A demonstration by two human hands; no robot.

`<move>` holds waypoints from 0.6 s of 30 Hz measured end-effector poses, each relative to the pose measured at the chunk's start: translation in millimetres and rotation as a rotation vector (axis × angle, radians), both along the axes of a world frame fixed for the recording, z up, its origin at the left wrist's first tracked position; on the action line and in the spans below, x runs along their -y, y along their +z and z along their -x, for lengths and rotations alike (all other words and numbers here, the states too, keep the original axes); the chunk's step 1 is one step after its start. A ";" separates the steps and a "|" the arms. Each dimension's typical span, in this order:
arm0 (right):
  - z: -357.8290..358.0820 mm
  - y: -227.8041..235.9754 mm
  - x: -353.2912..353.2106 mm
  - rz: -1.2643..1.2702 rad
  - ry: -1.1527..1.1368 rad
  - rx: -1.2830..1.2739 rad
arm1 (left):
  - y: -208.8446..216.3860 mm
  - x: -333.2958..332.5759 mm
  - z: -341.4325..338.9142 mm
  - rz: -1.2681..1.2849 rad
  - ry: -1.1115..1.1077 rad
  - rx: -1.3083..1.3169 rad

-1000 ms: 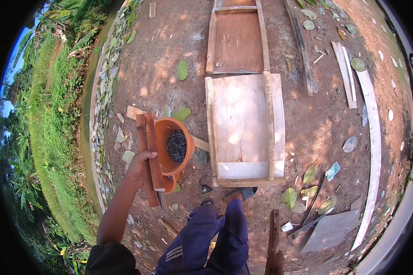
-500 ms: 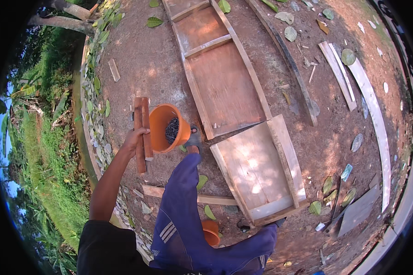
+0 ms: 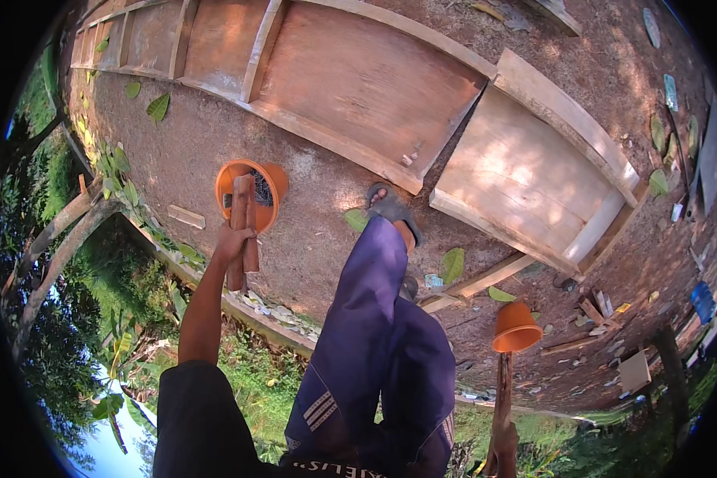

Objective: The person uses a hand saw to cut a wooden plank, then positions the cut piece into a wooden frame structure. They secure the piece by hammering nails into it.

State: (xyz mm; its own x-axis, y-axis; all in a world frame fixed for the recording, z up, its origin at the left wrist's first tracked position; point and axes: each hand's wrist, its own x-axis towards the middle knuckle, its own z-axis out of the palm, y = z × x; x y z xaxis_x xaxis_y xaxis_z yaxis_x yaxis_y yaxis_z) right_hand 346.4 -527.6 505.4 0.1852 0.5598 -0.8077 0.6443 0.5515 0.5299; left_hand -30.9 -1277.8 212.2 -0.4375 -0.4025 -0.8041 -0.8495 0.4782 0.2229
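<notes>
My left hand [image 3: 234,240] is closed round two short reddish-brown wood pieces [image 3: 241,203], held side by side. Their upper ends overlap an orange bucket [image 3: 272,191] that stands on the dirt with a heap of dark nails [image 3: 260,188] in it. At the lower right, in shade, my right hand [image 3: 505,446] grips a brown wooden stick [image 3: 503,390]. The stick's far end meets the rim of a smaller orange bucket [image 3: 518,319] in the picture; I cannot tell whether they touch. What that bucket holds is hidden.
A long ladder-like wooden frame with plywood panels [image 3: 366,80] lies ahead, with a separate framed panel [image 3: 526,171] at its right end. My sandalled foot [image 3: 394,213] stands beside it. A plank [image 3: 486,279], wood offcuts [image 3: 597,311] and leaves lie nearby.
My view has turned, so the frame now runs across to the left. My right hand with the stick has come into view. My left hand still holds the two wood pieces.
</notes>
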 end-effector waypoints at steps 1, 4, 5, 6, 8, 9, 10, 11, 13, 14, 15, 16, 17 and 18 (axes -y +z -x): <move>51.7 -21.2 31.6 0.004 -0.215 -0.143 | -4.0 10.2 -5.9 0.041 -0.050 0.037; 34.0 -93.1 53.5 0.171 -0.207 -0.549 | 9.5 21.9 -25.5 0.219 -0.275 0.155; 46.4 -121.1 68.8 0.168 -0.157 -0.572 | 15.0 28.8 -37.8 0.321 -0.407 0.160; 70.9 -141.8 81.2 0.254 -0.022 -0.616 | 22.2 27.6 -52.0 0.380 -0.530 0.121; 96.3 -190.1 103.8 0.310 0.040 -0.699 | 29.4 18.7 -71.7 0.440 -0.759 0.239; 107.9 -217.1 112.5 0.342 0.099 -0.796 | 36.4 2.1 -78.7 0.401 -0.756 0.325; 112.3 -250.2 116.8 0.384 0.192 -0.855 | 33.4 -0.7 -91.8 0.416 -0.907 0.302; 116.1 -287.1 120.9 0.427 0.293 -0.914 | 23.2 1.7 -105.7 0.350 -0.999 0.249; 129.8 -353.2 136.4 0.435 0.439 -0.935 | -8.4 -25.9 -109.8 0.301 -1.115 0.316; 133.1 -388.8 139.9 0.429 0.535 -0.987 | -29.9 -36.4 -116.5 0.292 -1.143 0.363; 137.7 -425.0 142.4 0.443 0.610 -1.082 | -62.8 -23.1 -137.0 0.308 -1.174 0.303; 140.4 -454.3 148.8 0.446 0.680 -1.165 | -106.2 2.8 -159.6 0.311 -1.215 0.247; 141.2 -474.5 157.4 0.422 0.737 -1.248 | -138.5 23.9 -171.2 0.304 -1.264 0.183; 148.2 -494.6 158.0 0.386 0.809 -1.335 | -162.6 23.0 -171.6 0.294 -1.232 0.139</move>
